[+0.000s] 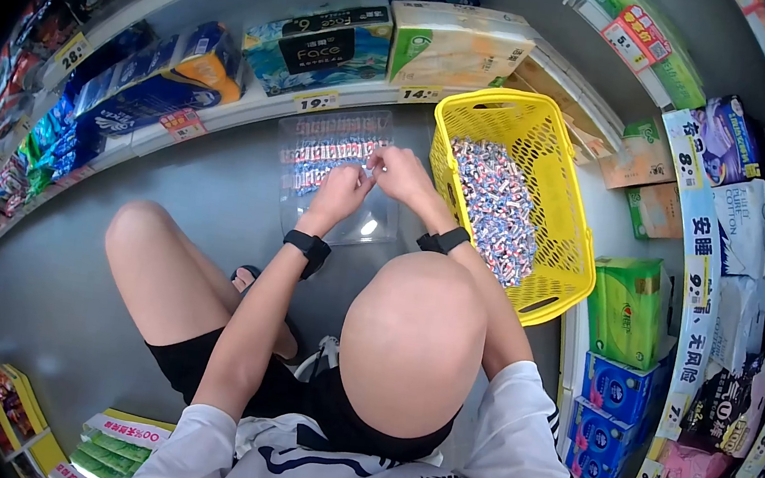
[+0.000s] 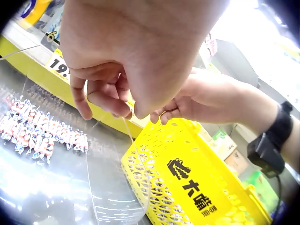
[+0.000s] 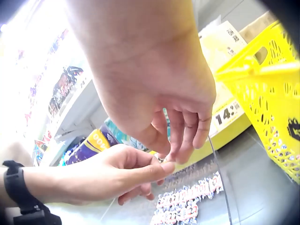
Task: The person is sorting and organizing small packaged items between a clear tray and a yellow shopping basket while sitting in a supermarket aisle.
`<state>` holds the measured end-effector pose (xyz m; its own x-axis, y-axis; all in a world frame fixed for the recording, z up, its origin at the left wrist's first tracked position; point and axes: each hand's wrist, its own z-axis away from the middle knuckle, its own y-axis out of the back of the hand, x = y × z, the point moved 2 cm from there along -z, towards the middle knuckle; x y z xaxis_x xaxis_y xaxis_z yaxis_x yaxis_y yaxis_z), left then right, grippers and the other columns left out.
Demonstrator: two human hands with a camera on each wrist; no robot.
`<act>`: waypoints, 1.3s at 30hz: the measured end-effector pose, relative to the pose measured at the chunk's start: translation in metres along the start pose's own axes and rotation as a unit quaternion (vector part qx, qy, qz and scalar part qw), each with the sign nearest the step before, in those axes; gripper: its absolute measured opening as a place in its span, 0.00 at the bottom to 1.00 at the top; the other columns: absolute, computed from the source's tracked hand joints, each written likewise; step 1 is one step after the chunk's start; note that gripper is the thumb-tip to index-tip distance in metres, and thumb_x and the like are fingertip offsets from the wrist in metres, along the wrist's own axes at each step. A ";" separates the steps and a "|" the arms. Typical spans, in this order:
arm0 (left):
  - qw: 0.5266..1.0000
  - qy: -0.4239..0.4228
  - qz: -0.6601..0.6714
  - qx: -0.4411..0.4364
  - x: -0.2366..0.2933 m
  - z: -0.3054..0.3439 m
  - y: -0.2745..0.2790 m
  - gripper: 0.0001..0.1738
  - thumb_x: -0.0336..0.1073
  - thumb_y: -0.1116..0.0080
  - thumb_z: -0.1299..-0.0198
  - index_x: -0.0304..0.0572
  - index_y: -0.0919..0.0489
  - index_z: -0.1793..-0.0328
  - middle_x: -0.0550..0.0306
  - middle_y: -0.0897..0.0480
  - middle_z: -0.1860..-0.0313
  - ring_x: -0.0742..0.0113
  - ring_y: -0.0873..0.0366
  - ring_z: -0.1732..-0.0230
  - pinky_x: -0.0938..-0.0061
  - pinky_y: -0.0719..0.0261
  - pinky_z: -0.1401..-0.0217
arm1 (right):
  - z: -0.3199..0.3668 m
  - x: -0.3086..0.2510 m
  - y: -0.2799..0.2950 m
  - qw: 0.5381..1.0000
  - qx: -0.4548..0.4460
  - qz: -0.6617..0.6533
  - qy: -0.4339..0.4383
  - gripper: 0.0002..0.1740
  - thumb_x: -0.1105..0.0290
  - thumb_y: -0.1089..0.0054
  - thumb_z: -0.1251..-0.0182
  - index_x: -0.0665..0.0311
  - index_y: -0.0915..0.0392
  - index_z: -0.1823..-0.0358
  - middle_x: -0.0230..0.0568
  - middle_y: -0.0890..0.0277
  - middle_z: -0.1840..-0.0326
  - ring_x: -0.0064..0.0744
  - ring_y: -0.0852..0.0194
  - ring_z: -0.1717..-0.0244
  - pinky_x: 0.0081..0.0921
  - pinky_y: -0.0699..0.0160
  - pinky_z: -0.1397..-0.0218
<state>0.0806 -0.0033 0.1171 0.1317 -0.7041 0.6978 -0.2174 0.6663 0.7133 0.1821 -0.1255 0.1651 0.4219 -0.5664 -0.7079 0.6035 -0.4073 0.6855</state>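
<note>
Left hand [image 1: 340, 197] and right hand [image 1: 404, 177] meet at the fingertips over a clear plastic tray [image 1: 346, 225]. Between them they pinch a small wrapped candy, mostly hidden by the fingers. Rows of wrapped candies [image 1: 331, 151] lie in the tray's far part; the left wrist view shows these candies [image 2: 42, 131] below the left hand [image 2: 136, 56]. In the right wrist view, the right hand's [image 3: 150, 93] curled fingertips touch those of the left hand [image 3: 126, 168]. Loose candies [image 1: 498, 205] fill part of a yellow basket [image 1: 569, 214], right of the tray.
Shelves with tissue packs [image 1: 320, 50] and price tags [image 1: 316, 101] stand beyond the tray. More packs [image 1: 627, 312] line the right side behind the basket. The person's bent knees [image 1: 413, 338] flank the forearms, and a foot [image 1: 246, 278] rests on the grey floor [image 1: 54, 266].
</note>
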 end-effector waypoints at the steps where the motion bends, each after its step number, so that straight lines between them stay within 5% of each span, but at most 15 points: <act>1: 1.000 -0.005 0.004 0.005 0.009 -0.003 0.002 0.14 0.38 0.37 0.35 0.31 0.18 0.63 0.36 0.16 0.71 0.38 0.17 0.66 0.50 0.21 0.61 | 0.005 -0.001 0.007 1.000 0.015 0.022 0.006 0.12 0.76 0.41 0.40 0.63 0.13 0.57 0.53 0.13 0.61 0.56 0.14 0.54 0.44 0.17 0.49; 8: 0.995 -0.087 0.034 -0.023 0.099 -0.029 0.007 0.12 0.38 0.38 0.35 0.33 0.17 0.59 0.37 0.18 0.75 0.39 0.18 0.71 0.51 0.23 0.65 | 0.045 0.017 0.068 0.995 0.081 0.054 -0.010 0.10 0.75 0.39 0.40 0.66 0.13 0.59 0.54 0.13 0.61 0.55 0.13 0.54 0.44 0.17 0.48; 10: 0.992 -0.098 0.010 -0.084 0.128 -0.037 0.004 0.15 0.39 0.40 0.34 0.30 0.17 0.59 0.32 0.16 0.66 0.32 0.18 0.59 0.46 0.21 0.53 | 0.057 0.038 0.079 0.991 0.125 0.038 -0.036 0.08 0.73 0.37 0.40 0.63 0.12 0.61 0.54 0.13 0.62 0.57 0.14 0.55 0.48 0.16 0.49; 12: 0.987 -0.145 0.023 -0.072 0.143 -0.047 -0.011 0.12 0.35 0.39 0.37 0.32 0.17 0.56 0.36 0.17 0.71 0.38 0.18 0.66 0.51 0.22 0.61 | 0.071 0.050 0.092 0.986 0.156 0.047 -0.034 0.08 0.73 0.38 0.40 0.63 0.12 0.61 0.55 0.13 0.62 0.57 0.14 0.56 0.48 0.16 0.48; 19: 0.942 -0.316 -0.033 -0.112 0.181 -0.083 -0.066 0.10 0.35 0.40 0.36 0.34 0.16 0.61 0.43 0.18 0.59 0.42 0.19 0.52 0.53 0.20 0.47 | 0.104 0.119 0.129 0.962 0.227 0.048 -0.142 0.10 0.72 0.39 0.41 0.61 0.10 0.62 0.54 0.13 0.65 0.54 0.12 0.59 0.45 0.15 0.51; 26: 0.921 -0.302 -0.107 -0.223 0.197 -0.111 -0.118 0.12 0.32 0.43 0.44 0.30 0.14 0.65 0.36 0.14 0.61 0.38 0.15 0.54 0.50 0.16 0.49 | 0.110 0.196 0.126 0.939 0.195 -0.040 -0.279 0.08 0.68 0.35 0.41 0.54 0.08 0.65 0.47 0.11 0.65 0.45 0.10 0.59 0.38 0.14 0.51; 34: 0.849 -0.186 -0.244 -0.430 0.218 -0.126 -0.171 0.13 0.33 0.39 0.43 0.36 0.11 0.56 0.38 0.11 0.56 0.43 0.12 0.51 0.53 0.14 0.49 | 0.117 0.231 0.099 0.925 0.152 -0.004 -0.349 0.08 0.65 0.32 0.45 0.55 0.08 0.66 0.51 0.11 0.61 0.50 0.10 0.54 0.40 0.14 0.47; 39: 0.840 -0.209 -0.254 -0.431 0.221 -0.124 -0.188 0.13 0.34 0.41 0.39 0.36 0.11 0.54 0.39 0.11 0.52 0.44 0.12 0.49 0.55 0.14 0.46 | 0.126 0.228 0.095 0.911 0.141 0.013 -0.387 0.09 0.64 0.29 0.44 0.51 0.08 0.61 0.50 0.11 0.55 0.49 0.10 0.51 0.41 0.14 0.45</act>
<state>0.2707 -0.2536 0.1451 -0.3946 -0.8562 0.3335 0.5686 0.0576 0.8206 0.2504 -0.3842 0.0903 -0.2347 -0.8699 -0.4337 0.3560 -0.4921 0.7944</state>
